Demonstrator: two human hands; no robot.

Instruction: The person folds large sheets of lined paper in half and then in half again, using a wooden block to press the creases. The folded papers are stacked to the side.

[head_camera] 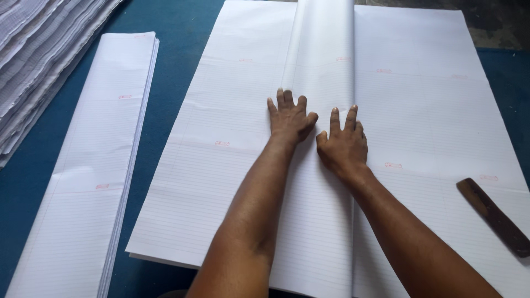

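Both forearms reach forward from the bottom edge. The left hand [290, 118] and the right hand [342, 144] lie flat, fingers spread wide, holding nothing, pressing on a folded sheet [320, 165] of thin ruled white paper. This sheet lies along the middle of a big stack of ruled sheets [221, 165]. At 3 o'clock from the hands, a dark wooden stick [493, 216] rests on the stack. At 9 o'clock lies a narrow folded pile [94, 165] on blue cloth [165, 94]. At 10 o'clock, far, is another paper heap [33, 60].
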